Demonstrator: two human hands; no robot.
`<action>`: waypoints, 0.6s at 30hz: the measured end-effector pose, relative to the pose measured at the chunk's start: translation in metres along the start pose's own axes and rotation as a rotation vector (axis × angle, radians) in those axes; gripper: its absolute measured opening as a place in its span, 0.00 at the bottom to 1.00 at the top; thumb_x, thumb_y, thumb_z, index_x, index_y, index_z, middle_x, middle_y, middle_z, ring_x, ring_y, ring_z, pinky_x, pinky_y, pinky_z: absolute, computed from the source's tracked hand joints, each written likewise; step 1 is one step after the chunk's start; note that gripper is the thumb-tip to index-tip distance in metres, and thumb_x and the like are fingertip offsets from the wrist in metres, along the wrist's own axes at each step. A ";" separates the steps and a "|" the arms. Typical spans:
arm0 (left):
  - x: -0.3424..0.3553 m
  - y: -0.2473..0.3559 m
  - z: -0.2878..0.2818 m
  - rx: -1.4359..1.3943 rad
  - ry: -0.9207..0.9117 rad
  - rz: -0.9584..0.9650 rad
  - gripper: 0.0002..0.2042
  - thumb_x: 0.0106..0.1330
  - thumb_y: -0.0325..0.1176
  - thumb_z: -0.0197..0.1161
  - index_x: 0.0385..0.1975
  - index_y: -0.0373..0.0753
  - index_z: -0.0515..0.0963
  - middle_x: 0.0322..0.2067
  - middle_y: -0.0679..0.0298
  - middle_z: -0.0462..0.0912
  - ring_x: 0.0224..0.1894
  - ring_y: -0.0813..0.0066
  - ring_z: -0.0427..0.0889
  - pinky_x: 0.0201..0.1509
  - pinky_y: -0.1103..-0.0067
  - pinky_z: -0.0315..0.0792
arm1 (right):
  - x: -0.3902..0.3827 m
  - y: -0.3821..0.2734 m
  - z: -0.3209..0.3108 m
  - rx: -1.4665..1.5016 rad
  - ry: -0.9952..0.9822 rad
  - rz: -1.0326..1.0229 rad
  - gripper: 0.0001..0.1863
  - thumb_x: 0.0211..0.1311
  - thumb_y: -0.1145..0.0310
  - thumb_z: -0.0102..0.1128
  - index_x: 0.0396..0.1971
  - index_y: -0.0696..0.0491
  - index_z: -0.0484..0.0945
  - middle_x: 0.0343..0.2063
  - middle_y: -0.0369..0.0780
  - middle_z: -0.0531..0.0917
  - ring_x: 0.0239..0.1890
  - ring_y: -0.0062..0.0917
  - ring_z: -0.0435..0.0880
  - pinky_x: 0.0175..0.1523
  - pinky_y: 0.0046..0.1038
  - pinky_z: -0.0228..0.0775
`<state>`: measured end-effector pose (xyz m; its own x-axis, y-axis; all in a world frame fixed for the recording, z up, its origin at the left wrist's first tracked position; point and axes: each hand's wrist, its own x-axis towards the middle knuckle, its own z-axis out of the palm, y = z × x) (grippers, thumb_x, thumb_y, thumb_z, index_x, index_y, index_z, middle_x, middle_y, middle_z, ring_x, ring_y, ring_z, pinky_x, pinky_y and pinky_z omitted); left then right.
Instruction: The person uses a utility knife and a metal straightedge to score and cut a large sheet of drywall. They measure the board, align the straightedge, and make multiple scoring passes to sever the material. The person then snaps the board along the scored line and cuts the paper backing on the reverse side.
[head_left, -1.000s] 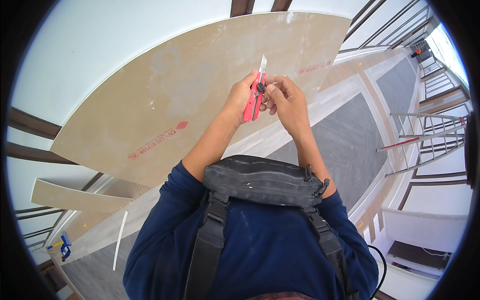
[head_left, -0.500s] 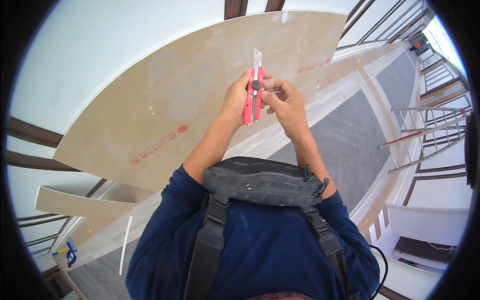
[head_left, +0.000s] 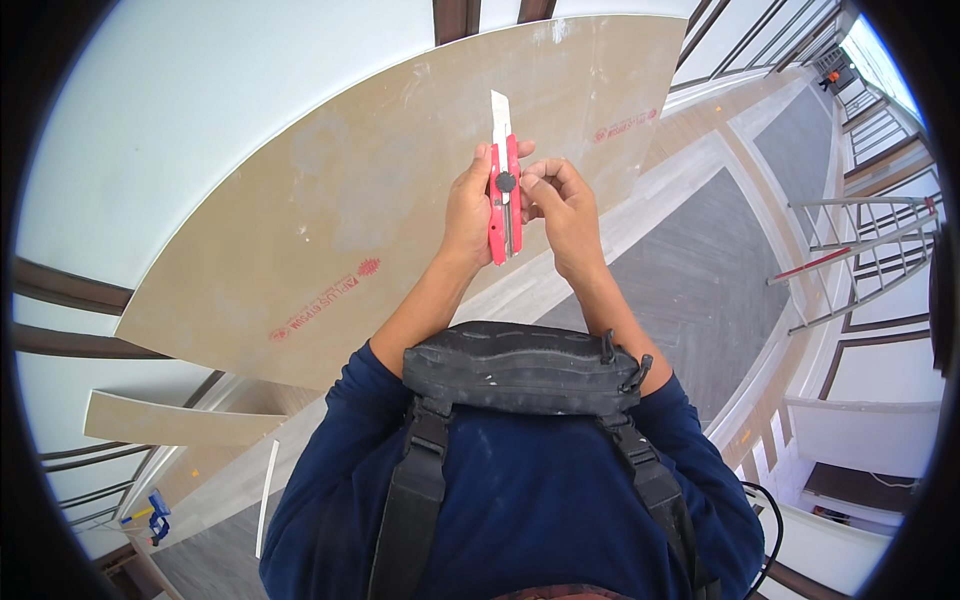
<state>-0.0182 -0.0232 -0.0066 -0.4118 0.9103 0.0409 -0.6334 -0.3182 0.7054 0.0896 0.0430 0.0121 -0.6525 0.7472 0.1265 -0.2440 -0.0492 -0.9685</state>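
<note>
The floor (head_left: pixel 690 280), grey panels bordered by pale and tan planks, runs diagonally up to the right. A white wall (head_left: pixel 200 110) with dark trim fills the upper left. Before it spreads a wide tan board (head_left: pixel 350 180), curved in this view, with pale smears and red print. The person's dark blue shirt (head_left: pixel 530 500) takes up the lower middle. A metal ladder (head_left: pixel 812 265) with a red stripe along one rail stands at the right. A black bag (head_left: pixel 510 370) on buckled straps sits across the chest. At the lower left lie a narrow tan offcut (head_left: pixel 180 417), a thin white strip (head_left: pixel 267 500) and a small blue tool (head_left: pixel 159 517).

The hands meet over the board. The left hand (head_left: pixel 466 215) is closed around the knife (head_left: pixel 497 220), gripping its red handle. The right hand (head_left: pixel 570 215) has its fingers curled at the handle's right side; whether they pinch it cannot be told. The blade (head_left: pixel 500 115) points upward, extended, and the round black knob (head_left: pixel 506 182) sits midway along the knife.
</note>
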 end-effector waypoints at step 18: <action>-0.019 0.013 0.014 0.491 -0.047 0.342 0.33 0.76 0.59 0.46 0.58 0.29 0.75 0.36 0.67 0.79 0.30 0.82 0.76 0.30 0.83 0.68 | -0.014 -0.011 -0.009 -0.575 0.064 -0.745 0.16 0.51 0.77 0.73 0.40 0.55 0.78 0.34 0.38 0.83 0.35 0.26 0.82 0.38 0.26 0.74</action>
<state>-0.0090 -0.0411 0.0119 -0.5024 0.7923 0.3462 -0.0887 -0.4455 0.8909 0.1081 0.0389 0.0191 -0.4263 0.4903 0.7602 -0.1798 0.7777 -0.6024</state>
